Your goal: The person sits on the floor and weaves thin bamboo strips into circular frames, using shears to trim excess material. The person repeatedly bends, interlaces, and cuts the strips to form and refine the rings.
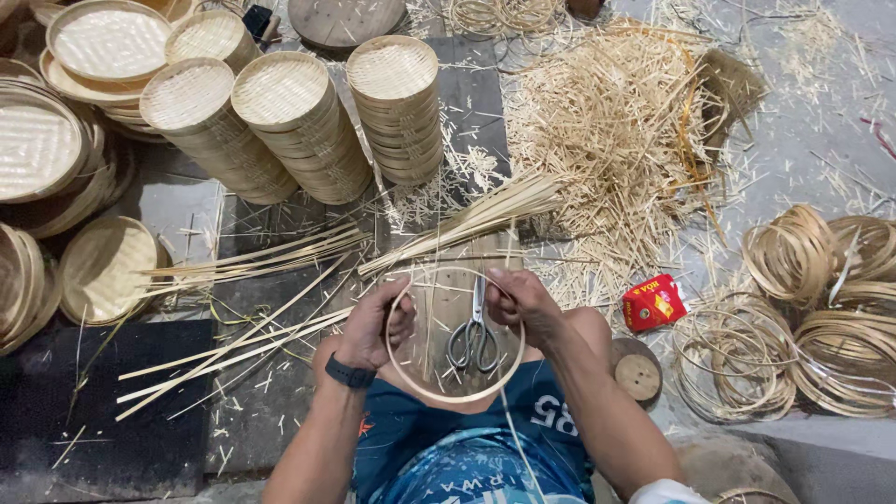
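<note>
Around the bamboo hoop (pixel 455 397) lie scissors (pixel 473 338) and bamboo strips (pixel 233 350).

Both forearms reach forward over bent knees, elbows spread wide. The left hand (pixel 373 322), a dark watch on its wrist, curls its fingers (pixel 399 322) closed; the right hand (pixel 523 299) pinches shut opposite, palms facing inward.

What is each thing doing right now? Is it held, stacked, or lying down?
Bamboo ring: held by both hands, over the lap.
Left hand: grip closed on the ring's left side.
Right hand: grip closed on the ring's upper right.
Scissors: shut, lying flat inside the ring.
Woven trays: stacked in leaning piles.
Bamboo strips: loose on the floor.
Spare rings: piled at right.
</note>
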